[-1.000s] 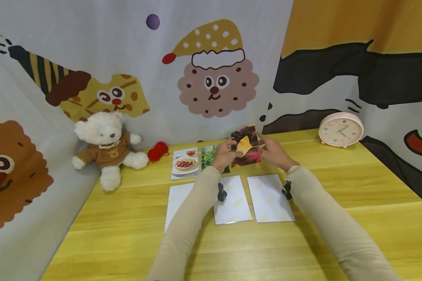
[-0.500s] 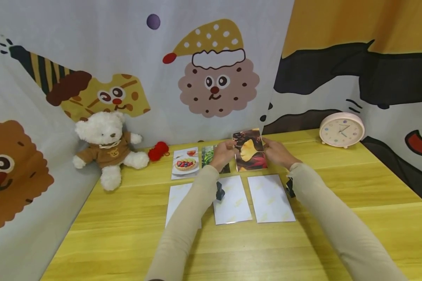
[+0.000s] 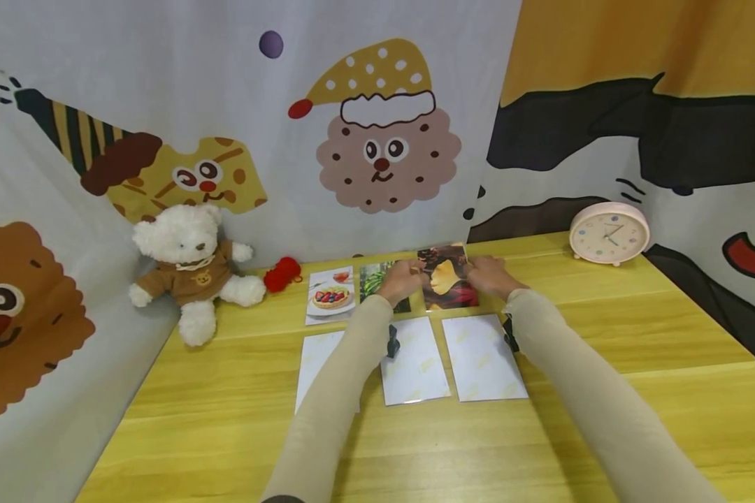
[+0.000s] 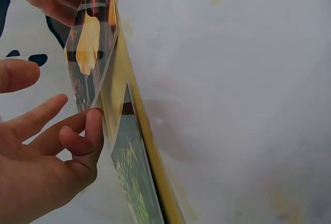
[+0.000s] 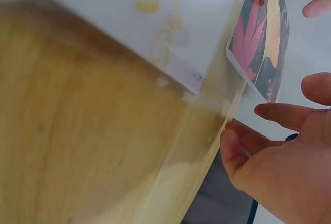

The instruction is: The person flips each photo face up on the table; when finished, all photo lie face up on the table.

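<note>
Glossy yellow-leaf card [image 3: 443,278], picture side up, beside green card [image 3: 374,278].

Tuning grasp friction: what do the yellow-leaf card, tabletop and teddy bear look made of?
Yellow-leaf card: probably laminated paper, glossy; pale reflections streak it in the left wrist view.
Tabletop: wood or wood-look laminate, satin; yellow grain with soft highlights.
Teddy bear: white plush, matte; fuzzy outline. Brown sweater: probably cloth, matte with no shine; fibre unclear.
</note>
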{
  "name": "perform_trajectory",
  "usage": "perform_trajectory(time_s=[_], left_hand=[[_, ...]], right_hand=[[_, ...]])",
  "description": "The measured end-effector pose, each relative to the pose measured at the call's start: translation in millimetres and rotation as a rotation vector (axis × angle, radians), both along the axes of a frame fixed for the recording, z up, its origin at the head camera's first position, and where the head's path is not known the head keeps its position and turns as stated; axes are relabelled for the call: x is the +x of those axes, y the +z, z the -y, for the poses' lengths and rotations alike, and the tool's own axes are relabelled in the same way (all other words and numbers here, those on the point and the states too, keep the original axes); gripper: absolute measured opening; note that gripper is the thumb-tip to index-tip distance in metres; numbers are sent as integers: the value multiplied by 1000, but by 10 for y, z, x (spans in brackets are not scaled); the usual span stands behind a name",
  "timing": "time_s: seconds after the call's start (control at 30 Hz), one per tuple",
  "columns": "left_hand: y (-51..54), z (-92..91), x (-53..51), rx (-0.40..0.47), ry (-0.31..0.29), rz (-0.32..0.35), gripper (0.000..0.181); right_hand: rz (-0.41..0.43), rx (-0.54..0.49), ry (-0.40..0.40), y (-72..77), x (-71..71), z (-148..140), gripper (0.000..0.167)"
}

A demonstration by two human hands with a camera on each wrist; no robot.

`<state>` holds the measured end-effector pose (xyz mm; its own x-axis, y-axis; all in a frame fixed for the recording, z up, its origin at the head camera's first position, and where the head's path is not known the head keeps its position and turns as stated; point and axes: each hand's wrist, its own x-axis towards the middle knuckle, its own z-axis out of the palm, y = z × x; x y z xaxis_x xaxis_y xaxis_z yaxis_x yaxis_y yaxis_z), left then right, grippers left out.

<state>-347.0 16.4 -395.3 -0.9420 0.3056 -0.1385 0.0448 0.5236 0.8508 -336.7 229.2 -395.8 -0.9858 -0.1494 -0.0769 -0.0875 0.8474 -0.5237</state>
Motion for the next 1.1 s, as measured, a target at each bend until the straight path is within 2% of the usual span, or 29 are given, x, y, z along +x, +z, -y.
perform_trajectory(time_s=[0.2, 0.37, 0.53, 0.63, 0.77, 0.93, 1.1], left_hand=[[7, -8, -9, -103, -79, -12, 54], [39, -4, -3, -153, -118, 19, 55], [101, 33, 20, -138, -160, 9, 55], [136, 101, 28, -112, -179, -7, 53], [212, 338, 99, -93, -203, -27, 52], [361, 841, 302, -90, -210, -62, 50], [379, 1337, 528, -132, -212, -143, 46]], right_hand=[[98, 19, -57, -11, 3, 14, 61], [152, 23, -85, -10, 16, 21, 63], [160, -9, -101, -3, 23, -3, 66], [124, -33, -72, 6, 42, -27, 66], [47, -18, 3, 66, 131, -37, 63], [-15, -23, 82, 209, 269, -26, 58], [53, -96, 134, 316, 440, -7, 58]])
